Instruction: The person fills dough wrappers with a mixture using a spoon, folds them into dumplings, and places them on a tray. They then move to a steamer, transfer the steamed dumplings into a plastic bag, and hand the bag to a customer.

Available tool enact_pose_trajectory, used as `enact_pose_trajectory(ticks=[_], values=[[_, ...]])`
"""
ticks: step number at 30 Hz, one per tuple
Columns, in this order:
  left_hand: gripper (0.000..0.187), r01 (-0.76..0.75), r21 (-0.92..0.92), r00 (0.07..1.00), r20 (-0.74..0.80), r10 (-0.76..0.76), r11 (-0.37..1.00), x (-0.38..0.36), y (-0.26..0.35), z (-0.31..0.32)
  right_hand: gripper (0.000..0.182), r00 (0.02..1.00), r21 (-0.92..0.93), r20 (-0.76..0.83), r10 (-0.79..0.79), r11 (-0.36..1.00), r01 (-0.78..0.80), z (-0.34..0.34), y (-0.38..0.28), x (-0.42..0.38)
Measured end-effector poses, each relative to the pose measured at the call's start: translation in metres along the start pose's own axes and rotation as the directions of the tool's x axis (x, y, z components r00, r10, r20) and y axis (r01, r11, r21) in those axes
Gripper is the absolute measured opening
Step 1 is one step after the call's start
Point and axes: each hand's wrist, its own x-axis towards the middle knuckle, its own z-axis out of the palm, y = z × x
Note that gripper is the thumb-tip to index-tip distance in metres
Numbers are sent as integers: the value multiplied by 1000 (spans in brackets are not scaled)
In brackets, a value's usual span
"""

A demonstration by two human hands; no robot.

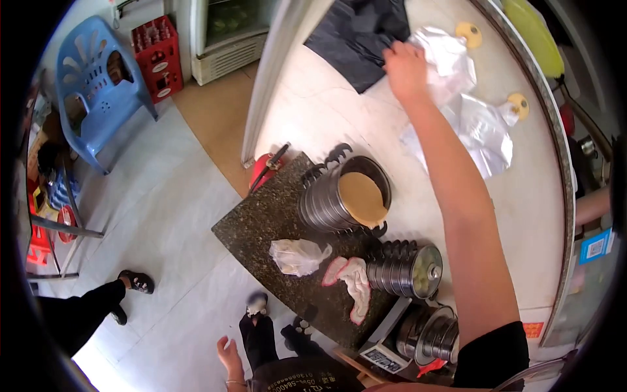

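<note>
My right hand [407, 70] reaches far across the white surface, its fingers closed on the right edge of a black plastic bag [356, 39]. Just right of that hand lies a silvery, translucent plastic bag [450, 57] with a round yellow tag [468, 34]. A second silvery bag [480, 134] is below it, beside my forearm, with another yellow tag [518, 106]. My left hand [229, 357] hangs low over the floor, holding nothing, fingers somewhat apart.
On the dark stone counter [251, 225] stand a large stack of metal steamers [320, 202] with a tan lid, a smaller stack [388, 271], a filled clear bag [297, 257] and a cloth [356, 287]. A blue chair [104, 98] and red crate [157, 62] are left. Another person's shoe [138, 281] shows.
</note>
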Motion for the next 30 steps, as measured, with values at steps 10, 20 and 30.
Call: enact_pose_trajectory(ticks=[10,20,30], values=[[21,161,-283,986,1,-168,945,1,68,-24,8,980,207,83,-181,965,161,-20,-64,-10],[18,181,-296,952,292,-91,938,-29,126,10,7,960,72,175,-221,975,211,-11,-46,1],[38,620,-675,725,687,36,400,-5,229,56,14,827,989,129,-547,9,-148,-228,-350,-247]])
